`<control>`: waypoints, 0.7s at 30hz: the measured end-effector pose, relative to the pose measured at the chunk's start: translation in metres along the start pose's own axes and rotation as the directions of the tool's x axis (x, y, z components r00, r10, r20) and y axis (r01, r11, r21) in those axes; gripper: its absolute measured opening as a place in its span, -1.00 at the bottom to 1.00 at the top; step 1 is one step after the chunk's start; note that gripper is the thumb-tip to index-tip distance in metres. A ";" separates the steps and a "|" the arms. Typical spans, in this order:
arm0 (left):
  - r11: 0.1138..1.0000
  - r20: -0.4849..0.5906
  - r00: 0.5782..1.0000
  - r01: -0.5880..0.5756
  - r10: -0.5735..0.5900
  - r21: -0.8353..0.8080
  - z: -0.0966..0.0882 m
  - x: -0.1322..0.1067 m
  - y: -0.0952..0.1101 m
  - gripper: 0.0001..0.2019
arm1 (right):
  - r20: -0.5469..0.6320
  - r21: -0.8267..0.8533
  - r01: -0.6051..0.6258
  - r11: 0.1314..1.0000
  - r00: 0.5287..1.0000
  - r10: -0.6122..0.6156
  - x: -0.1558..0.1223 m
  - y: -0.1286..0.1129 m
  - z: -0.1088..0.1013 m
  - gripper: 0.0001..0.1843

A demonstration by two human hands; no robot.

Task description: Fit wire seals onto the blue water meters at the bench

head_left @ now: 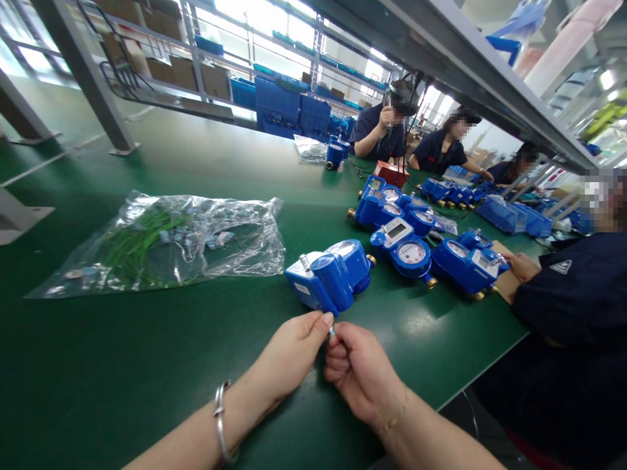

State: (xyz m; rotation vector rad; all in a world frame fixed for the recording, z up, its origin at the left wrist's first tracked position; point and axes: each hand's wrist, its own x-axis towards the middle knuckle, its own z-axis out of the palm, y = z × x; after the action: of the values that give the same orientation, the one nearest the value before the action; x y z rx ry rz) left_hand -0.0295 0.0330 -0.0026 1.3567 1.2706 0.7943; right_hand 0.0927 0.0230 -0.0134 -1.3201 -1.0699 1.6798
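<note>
In the head view a blue water meter with brass ends lies tilted on the green table, just beyond my hands. My left hand, a silver bangle on its wrist, is closed in a pinch at the meter's lower edge; what it grips is hidden. Close beside it, my right hand is curled, with thumb and forefinger pinching a small pale-blue piece. To the left lies a clear plastic bag holding green wires and small bluish-grey pieces.
Several more water meters stand to the right, near a red box. A co-worker's hand rests by cardboard at the right. Other people sit farther back. Grey posts and an overhead beam frame the green table.
</note>
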 end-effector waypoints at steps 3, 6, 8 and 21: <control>0.999 0.012 1.000 -0.018 0.018 0.032 -0.003 0.002 -0.001 -0.64 | -0.019 -0.515 0.344 0.785 0.911 -0.412 -0.002 0.009 -0.005 -0.79; 1.000 0.016 1.000 -0.012 0.012 0.001 -0.004 0.003 -0.001 -0.61 | 0.207 -0.904 0.410 0.122 0.668 -0.715 -0.002 0.017 -0.016 -0.84; 1.000 0.002 1.000 -0.017 0.017 -0.008 -0.004 0.004 -0.001 -0.59 | 0.356 -0.915 0.374 -0.151 0.574 -0.738 0.000 0.017 -0.023 -0.84; 0.999 -0.122 0.993 0.015 -0.010 0.042 0.007 0.004 0.004 -0.60 | 0.079 0.328 -0.110 0.938 0.993 0.089 0.007 -0.007 0.006 -0.81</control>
State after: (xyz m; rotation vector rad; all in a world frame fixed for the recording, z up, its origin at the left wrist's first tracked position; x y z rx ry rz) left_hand -0.0207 0.0355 -0.0010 1.3496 1.3967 0.8562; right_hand 0.0853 0.0310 -0.0090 -1.1227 -0.7214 1.8914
